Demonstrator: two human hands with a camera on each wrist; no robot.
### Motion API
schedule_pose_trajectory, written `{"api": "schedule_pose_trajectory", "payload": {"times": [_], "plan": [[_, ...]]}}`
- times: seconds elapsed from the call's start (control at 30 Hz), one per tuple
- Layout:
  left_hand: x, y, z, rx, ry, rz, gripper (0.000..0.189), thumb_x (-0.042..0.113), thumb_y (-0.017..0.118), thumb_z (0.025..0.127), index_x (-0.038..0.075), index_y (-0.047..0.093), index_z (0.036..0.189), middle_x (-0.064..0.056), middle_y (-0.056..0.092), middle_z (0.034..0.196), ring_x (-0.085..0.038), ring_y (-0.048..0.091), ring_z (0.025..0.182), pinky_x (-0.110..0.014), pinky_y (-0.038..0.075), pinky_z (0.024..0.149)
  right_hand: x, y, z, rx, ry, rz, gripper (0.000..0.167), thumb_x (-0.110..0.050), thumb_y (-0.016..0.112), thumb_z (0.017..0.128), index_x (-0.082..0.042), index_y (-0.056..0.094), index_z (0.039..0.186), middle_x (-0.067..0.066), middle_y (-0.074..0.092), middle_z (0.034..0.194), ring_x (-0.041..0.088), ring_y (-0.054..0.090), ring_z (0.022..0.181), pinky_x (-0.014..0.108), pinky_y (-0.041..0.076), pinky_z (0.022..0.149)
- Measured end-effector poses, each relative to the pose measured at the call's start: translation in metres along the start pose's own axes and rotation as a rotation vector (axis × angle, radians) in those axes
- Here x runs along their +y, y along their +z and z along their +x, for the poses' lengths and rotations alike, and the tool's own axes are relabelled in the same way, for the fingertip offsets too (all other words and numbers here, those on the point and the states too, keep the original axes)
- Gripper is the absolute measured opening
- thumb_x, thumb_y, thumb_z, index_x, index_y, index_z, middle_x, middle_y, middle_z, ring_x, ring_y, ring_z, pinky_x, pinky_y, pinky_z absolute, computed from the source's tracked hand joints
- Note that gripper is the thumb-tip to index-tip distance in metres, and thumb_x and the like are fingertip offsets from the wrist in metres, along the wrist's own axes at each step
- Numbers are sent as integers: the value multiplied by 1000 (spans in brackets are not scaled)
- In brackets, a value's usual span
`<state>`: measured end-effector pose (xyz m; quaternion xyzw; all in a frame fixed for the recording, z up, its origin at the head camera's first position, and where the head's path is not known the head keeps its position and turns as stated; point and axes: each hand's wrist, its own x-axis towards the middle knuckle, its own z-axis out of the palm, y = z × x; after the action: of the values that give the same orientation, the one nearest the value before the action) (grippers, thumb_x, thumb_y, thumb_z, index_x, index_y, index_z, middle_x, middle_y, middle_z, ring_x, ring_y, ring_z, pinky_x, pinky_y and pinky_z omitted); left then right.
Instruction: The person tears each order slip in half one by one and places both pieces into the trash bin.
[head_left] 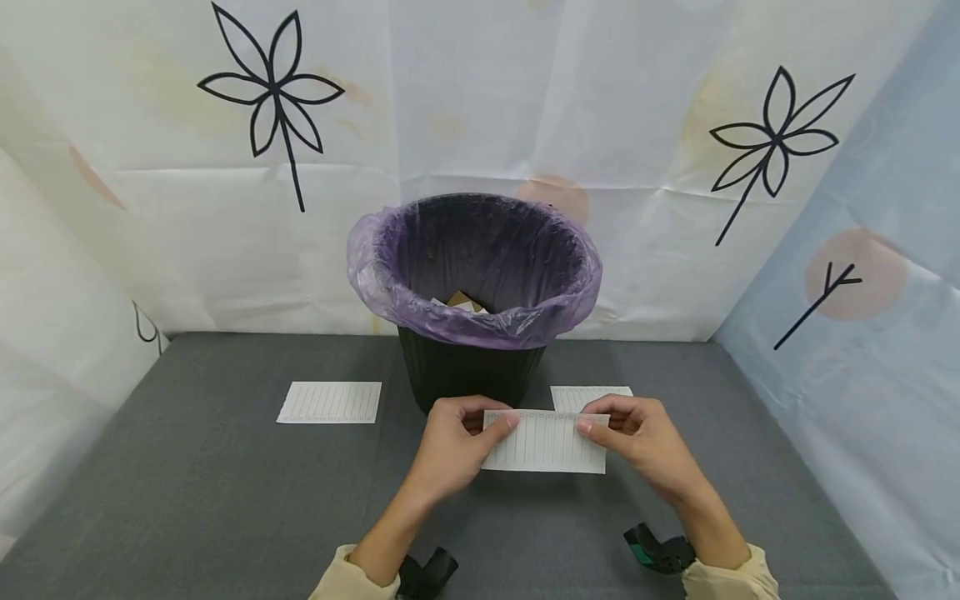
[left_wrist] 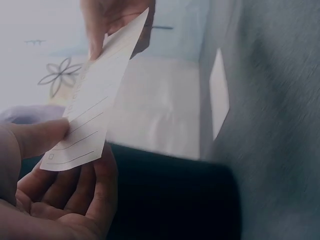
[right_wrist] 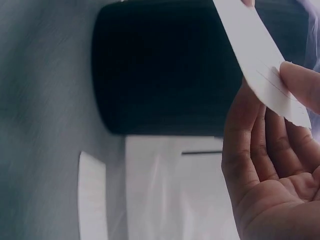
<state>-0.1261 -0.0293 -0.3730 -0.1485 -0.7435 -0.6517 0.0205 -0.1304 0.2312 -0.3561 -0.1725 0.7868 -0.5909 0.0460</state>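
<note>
Head view: I see the left hand [head_left: 453, 450] and the right hand [head_left: 648, 442] each pinching one end of a ruled paper slip [head_left: 551, 443], raised above the counter [head_left: 187, 500] before the bin [head_left: 468, 375]; the slip's lower edge hangs free, with counter surface to either side. Left wrist view: a small printed box [left_wrist: 51, 156] marks the near end (finer print is too small for me to read). Right wrist view: the slip bows along its length.
</note>
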Motion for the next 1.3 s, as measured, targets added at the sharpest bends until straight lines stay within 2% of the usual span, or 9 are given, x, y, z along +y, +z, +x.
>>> {"api": "schedule_pose_trajectory", "payload": {"times": [0.3, 0.47, 0.6, 0.93, 1.3], "plan": [[8, -34, -4, 11, 27, 19, 13, 11, 76, 92, -1, 78, 98, -11, 74, 91, -16, 68, 72, -27, 55, 64, -12, 25, 14, -8, -34, 56, 13, -4, 70, 95, 8, 70, 101, 10, 71, 93, 19, 68, 72, 31, 56, 65], [13, -49, -7, 13, 9, 30, 13, 11, 76, 92, 0, 78, 98, -10, 74, 89, -16, 66, 69, -27, 53, 61, -18, 36, 20, -14, -62, 95, 14, -3, 70, 95, 10, 70, 101, 10, 72, 90, 18, 68, 72, 31, 56, 64], [17, -58, -9, 28, -8, 40, 15, 13, 77, 92, 0, 78, 99, -9, 74, 88, -17, 67, 71, -28, 54, 63, -22, 44, 24, -27, -69, 120, 14, -3, 70, 95, 10, 70, 100, 11, 72, 88, 18, 67, 72, 31, 55, 64], [24, -67, -12, 54, -3, 67, 17, 14, 77, 92, -1, 78, 99, -9, 74, 85, -16, 67, 70, -28, 54, 60, -26, 54, 29, -40, -75, 154, 13, -2, 71, 93, 11, 70, 98, 11, 71, 87, 17, 67, 72, 29, 54, 66], [22, -69, -14, 23, -15, 38, 18, 14, 76, 93, -2, 77, 100, -10, 72, 84, -16, 66, 67, -29, 54, 56, -24, 59, 28, -2, -51, 174, 16, -1, 70, 93, 12, 69, 102, 15, 70, 89, 18, 68, 73, 30, 55, 66]]}}
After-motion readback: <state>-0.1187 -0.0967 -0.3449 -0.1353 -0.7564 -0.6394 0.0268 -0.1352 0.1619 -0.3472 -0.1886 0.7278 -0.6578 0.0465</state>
